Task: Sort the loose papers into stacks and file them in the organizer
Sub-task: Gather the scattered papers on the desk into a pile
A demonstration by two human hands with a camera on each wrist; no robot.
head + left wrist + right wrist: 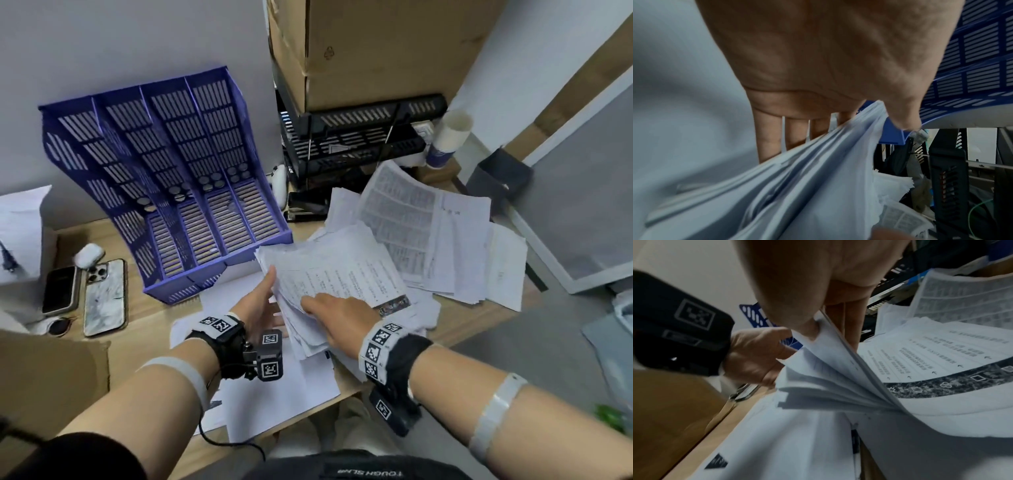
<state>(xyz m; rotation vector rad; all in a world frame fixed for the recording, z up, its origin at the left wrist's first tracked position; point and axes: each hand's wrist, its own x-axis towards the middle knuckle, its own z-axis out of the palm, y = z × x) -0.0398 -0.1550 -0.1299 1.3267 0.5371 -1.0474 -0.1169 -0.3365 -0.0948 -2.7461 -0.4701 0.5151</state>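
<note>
Both hands [263, 305] grip papers [335, 274]; print unreadable

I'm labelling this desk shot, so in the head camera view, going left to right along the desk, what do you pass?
Dark phone → marble-backed phone → blue organizer → left hand → held paper stack → loose papers, with the black tray and paper cups farther back.

wooden desk [150, 318], blue organizer [164, 178], loose papers [445, 240], two phones [102, 298]
</note>
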